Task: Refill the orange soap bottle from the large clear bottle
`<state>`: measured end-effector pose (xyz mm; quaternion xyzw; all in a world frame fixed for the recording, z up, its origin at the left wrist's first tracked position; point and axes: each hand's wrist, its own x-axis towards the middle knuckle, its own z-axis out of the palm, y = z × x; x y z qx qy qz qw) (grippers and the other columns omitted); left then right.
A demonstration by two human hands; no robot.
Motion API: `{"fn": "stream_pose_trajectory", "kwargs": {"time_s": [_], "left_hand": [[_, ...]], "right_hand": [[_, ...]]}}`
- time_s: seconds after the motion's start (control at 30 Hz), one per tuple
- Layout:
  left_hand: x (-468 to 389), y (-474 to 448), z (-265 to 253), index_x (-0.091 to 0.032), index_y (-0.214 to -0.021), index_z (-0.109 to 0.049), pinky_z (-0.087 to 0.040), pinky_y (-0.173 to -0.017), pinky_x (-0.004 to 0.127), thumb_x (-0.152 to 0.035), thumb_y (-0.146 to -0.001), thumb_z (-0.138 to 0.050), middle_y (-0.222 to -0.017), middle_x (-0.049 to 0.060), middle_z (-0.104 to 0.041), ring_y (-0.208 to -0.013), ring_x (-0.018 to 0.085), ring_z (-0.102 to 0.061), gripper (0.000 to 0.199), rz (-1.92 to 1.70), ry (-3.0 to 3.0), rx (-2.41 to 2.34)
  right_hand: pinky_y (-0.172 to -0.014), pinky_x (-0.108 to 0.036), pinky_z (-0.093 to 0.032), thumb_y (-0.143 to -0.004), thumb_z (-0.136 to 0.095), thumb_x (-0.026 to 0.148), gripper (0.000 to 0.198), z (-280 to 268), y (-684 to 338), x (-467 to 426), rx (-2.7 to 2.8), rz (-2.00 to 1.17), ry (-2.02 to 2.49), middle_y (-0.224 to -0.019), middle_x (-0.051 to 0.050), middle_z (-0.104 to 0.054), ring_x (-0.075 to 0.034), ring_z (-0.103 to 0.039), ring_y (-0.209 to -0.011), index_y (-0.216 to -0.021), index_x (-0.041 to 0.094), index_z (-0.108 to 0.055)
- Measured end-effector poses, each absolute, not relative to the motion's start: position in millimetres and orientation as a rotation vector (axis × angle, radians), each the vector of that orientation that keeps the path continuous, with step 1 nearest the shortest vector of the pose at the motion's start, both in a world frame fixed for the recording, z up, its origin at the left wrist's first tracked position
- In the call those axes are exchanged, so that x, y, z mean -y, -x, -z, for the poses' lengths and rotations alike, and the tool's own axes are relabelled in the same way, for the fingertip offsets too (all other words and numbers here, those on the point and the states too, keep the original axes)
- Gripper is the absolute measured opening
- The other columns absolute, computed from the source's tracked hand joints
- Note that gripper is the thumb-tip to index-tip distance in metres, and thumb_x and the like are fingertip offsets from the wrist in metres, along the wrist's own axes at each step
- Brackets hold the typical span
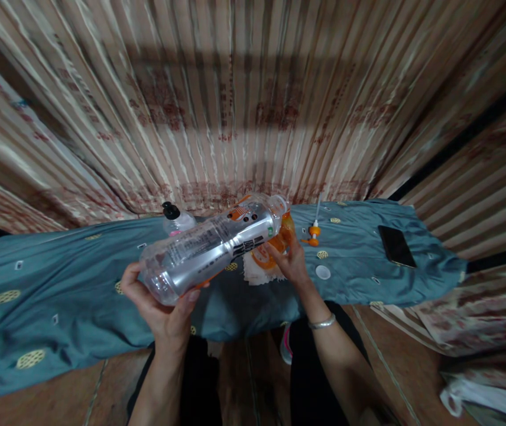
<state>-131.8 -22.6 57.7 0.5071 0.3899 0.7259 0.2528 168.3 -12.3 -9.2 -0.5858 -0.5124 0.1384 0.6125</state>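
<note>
My left hand (162,307) is wrapped around the base of a large clear plastic bottle (208,248) with a silver and orange label. The bottle lies tilted in the air, its uncapped mouth pointing right and slightly up. Close to that mouth, my right hand (292,260) grips an orange bottle (286,225), partly hidden behind the clear one. Under them a pale cloth (253,275) with an orange print rests on the bed cover. An orange pump head (313,234) with a thin tube lies right of my right hand. Nearer me is a round white cap (323,272).
A teal patterned cover (80,284) drapes the long low surface. Behind the large bottle stands a clear bottle with a black top (177,220). A black phone (396,246) lies at the right. Curtains (253,118) hang close behind; a white bag (492,399) sits low at right.
</note>
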Motion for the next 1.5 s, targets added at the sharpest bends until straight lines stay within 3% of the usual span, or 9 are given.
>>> {"fn": "stream_pose_trajectory", "kwargs": {"time_s": [0.1,0.23,0.4,0.57,0.8,1.03,1.13,1.37,1.5], "left_hand": [[22.8,132.6,-57.1,-0.03,-0.135,-0.062,-0.056,-0.104,0.041,-0.074,-0.062,-0.116,-0.131,0.005,-0.06,-0.116,0.027,-0.063,0.101,-1.993,-1.337,-1.012],[23.0,131.7,-57.9,-0.031,-0.135,-0.061,-0.057,-0.09,0.038,-0.081,-0.058,-0.114,-0.132,0.006,-0.06,-0.114,0.028,-0.062,0.106,-1.979,-1.314,-1.06],[24.7,125.0,-66.6,-0.031,-0.132,-0.059,-0.059,-0.072,0.032,-0.076,-0.059,-0.115,-0.133,0.007,-0.058,-0.113,0.028,-0.064,0.103,-1.976,-1.291,-0.987],[25.9,117.2,-77.9,-0.031,-0.126,-0.056,-0.063,-0.074,0.035,-0.08,-0.062,-0.113,-0.126,0.006,-0.062,-0.104,0.027,-0.067,0.099,-2.003,-1.331,-0.991],[26.1,115.6,-77.8,-0.032,-0.127,-0.052,-0.062,-0.058,0.027,-0.083,-0.058,-0.114,-0.128,0.006,-0.061,-0.098,0.024,-0.069,0.106,-1.963,-1.296,-0.976],[24.2,118.7,-72.2,-0.032,-0.131,-0.055,-0.064,-0.067,0.028,-0.074,-0.057,-0.117,-0.134,0.009,-0.059,-0.117,0.029,-0.065,0.105,-1.982,-1.272,-0.955],[23.5,119.3,-71.6,-0.031,-0.129,-0.055,-0.065,-0.071,0.029,-0.076,-0.054,-0.116,-0.131,0.006,-0.057,-0.111,0.026,-0.064,0.107,-1.988,-1.27,-0.997],[25.3,115.7,-75.5,-0.031,-0.128,-0.053,-0.065,-0.06,0.028,-0.072,-0.06,-0.116,-0.133,0.007,-0.058,-0.099,0.023,-0.069,0.101,-1.992,-1.296,-0.931],[24.9,117.5,-73.5,-0.033,-0.13,-0.054,-0.066,-0.057,0.027,-0.072,-0.061,-0.116,-0.133,0.006,-0.057,-0.102,0.024,-0.067,0.102,-1.972,-1.292,-0.932]], "right_hand": [[-0.11,-0.059,-0.078,-0.097,-0.093,0.081,0.078,8.7,-169.3,12.2,1.187,-0.335,1.354,-0.133,-0.019,-0.095,-0.043,-0.092,-0.128,-0.149,0.024,-0.08],[-0.113,-0.059,-0.077,-0.098,-0.094,0.078,0.077,9.6,-171.7,11.8,1.206,-0.319,1.356,-0.137,-0.019,-0.094,-0.043,-0.091,-0.131,-0.151,0.024,-0.08],[-0.117,-0.062,-0.076,-0.097,-0.096,0.076,0.075,11.0,-173.5,10.4,1.21,-0.311,1.349,-0.135,-0.021,-0.093,-0.046,-0.09,-0.137,-0.148,0.024,-0.08],[-0.118,-0.063,-0.076,-0.095,-0.097,0.078,0.076,9.4,-174.8,8.9,1.205,-0.337,1.362,-0.134,-0.021,-0.094,-0.047,-0.088,-0.14,-0.145,0.024,-0.082],[-0.117,-0.061,-0.077,-0.092,-0.099,0.08,0.079,7.6,-172.8,8.4,1.177,-0.348,1.329,-0.132,-0.019,-0.095,-0.045,-0.091,-0.135,-0.144,0.023,-0.082],[-0.116,-0.063,-0.076,-0.096,-0.094,0.081,0.08,13.4,-174.8,6.4,1.194,-0.337,1.335,-0.136,-0.023,-0.093,-0.046,-0.091,-0.132,-0.147,0.021,-0.08],[-0.114,-0.061,-0.076,-0.097,-0.093,0.083,0.079,17.1,-175.9,4.9,1.197,-0.315,1.321,-0.133,-0.021,-0.093,-0.045,-0.092,-0.127,-0.145,0.021,-0.08],[-0.113,-0.06,-0.077,-0.096,-0.095,0.083,0.079,17.9,-178.5,4.1,1.218,-0.319,1.324,-0.132,-0.019,-0.094,-0.044,-0.091,-0.128,-0.147,0.024,-0.08],[-0.112,-0.06,-0.077,-0.098,-0.093,0.083,0.079,16.9,-178.5,4.9,1.222,-0.314,1.33,-0.132,-0.019,-0.094,-0.044,-0.092,-0.127,-0.148,0.023,-0.08]]}}
